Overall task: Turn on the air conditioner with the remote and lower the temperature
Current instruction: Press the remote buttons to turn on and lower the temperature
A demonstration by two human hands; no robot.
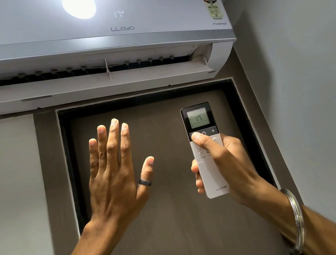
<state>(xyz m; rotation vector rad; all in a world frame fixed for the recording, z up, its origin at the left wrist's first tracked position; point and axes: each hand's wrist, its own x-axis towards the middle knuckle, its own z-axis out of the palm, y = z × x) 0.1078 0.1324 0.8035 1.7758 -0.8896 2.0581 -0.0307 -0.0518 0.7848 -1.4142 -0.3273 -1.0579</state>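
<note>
Head view is showing the right hand (219, 163) gripping the remote (208, 154), thumb seemingly pressing minus; left hand (113, 181) is spreading wide, empty. Overshooting below 17 is risking overcooling.

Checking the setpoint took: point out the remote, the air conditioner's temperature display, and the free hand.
remote (214, 177): head view, white lower body.
air conditioner's temperature display (118, 14): head view, lit digits 17.
left hand (113, 181): head view, back of the open hand.

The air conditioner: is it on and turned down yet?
Looks on: the air conditioner has its flap open and shows 17, matching the remote. The right hand holds the remote, thumb by the power button; the left hand is raised open. Little seems left.
</note>
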